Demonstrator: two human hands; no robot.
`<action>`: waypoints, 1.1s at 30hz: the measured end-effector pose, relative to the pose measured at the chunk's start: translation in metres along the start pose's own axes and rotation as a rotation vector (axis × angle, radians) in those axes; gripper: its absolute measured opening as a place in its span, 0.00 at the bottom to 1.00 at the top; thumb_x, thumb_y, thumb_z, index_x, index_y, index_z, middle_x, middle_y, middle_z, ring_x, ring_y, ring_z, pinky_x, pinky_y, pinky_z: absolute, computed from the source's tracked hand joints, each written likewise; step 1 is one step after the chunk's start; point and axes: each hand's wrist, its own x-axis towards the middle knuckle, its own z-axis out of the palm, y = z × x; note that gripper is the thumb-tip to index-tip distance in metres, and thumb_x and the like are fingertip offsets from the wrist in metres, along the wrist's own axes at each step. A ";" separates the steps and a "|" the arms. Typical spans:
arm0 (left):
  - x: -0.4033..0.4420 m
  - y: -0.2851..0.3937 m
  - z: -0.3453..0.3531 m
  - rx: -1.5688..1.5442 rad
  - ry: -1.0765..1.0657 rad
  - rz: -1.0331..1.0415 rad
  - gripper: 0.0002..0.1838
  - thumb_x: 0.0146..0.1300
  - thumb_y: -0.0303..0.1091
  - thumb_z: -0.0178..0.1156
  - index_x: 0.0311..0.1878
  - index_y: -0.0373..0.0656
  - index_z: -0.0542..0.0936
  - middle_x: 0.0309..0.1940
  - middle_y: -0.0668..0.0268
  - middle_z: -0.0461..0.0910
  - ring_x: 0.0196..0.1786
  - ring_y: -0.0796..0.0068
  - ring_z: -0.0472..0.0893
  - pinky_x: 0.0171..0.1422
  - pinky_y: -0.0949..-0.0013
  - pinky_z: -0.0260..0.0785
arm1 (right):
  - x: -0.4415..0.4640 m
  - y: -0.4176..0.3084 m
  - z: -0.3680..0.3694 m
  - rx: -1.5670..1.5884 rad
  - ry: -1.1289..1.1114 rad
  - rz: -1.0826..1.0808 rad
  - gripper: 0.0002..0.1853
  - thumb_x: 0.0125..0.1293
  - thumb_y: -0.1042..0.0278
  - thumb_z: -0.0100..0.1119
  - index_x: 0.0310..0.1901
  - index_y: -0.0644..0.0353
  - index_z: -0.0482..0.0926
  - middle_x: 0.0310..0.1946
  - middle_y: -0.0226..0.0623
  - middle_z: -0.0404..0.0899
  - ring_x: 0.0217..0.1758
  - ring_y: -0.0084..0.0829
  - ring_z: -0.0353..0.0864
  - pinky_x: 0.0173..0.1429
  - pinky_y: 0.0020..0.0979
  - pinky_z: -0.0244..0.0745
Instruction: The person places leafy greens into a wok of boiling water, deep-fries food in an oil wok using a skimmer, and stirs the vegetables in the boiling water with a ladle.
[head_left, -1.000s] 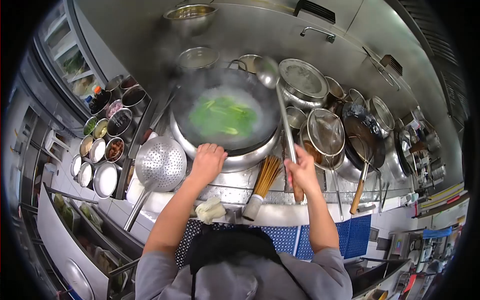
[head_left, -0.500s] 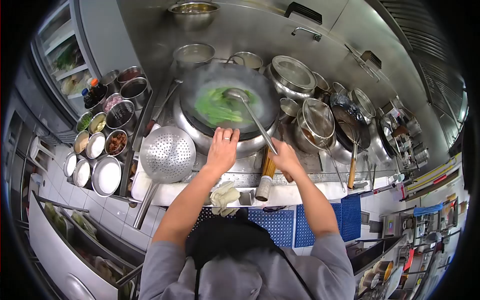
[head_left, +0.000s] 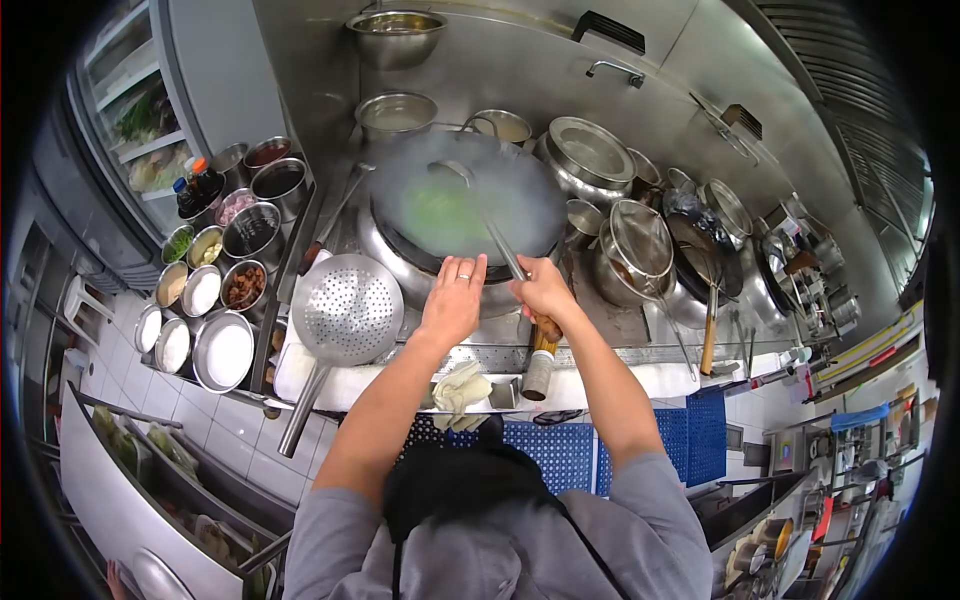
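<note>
My right hand (head_left: 545,288) is wrapped round the handle of a long steel ladle (head_left: 490,222), whose wooden end shows below the fist. The ladle's bowl reaches into a dark wok (head_left: 388,205) on the stove. Green leafy vegetables (head_left: 440,212) lie in the wok, blurred by thick steam. At the wok's near rim is my left hand (head_left: 455,300), fingers stretched out and close together, a ring on one. Whether the fingertips touch the rim is hard to see, and the thumb is hidden. Just below my right hand lies a bamboo wok brush (head_left: 538,375).
A perforated strainer (head_left: 348,308) lies left of the wok. A crumpled cloth (head_left: 460,392) rests at the counter's front edge. Several ingredient pots (head_left: 250,230) stand at left; a sieve over a pot (head_left: 640,245) is at right. Part of another person's hand (head_left: 115,580) shows bottom left.
Steam over the wok is much thicker and veils the vegetables. The ladle's bowl has moved toward the far side of the wok. My right hand is slightly farther left relative to the wok.
</note>
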 end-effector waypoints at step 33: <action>0.042 -0.017 0.027 -0.115 0.030 -0.082 0.14 0.64 0.41 0.61 0.28 0.41 0.84 0.26 0.55 0.85 0.34 0.54 0.85 0.45 0.51 0.76 | -0.028 0.021 -0.007 -0.475 0.179 0.067 0.25 0.63 0.67 0.61 0.62 0.63 0.72 0.47 0.64 0.82 0.57 0.62 0.79 0.61 0.52 0.73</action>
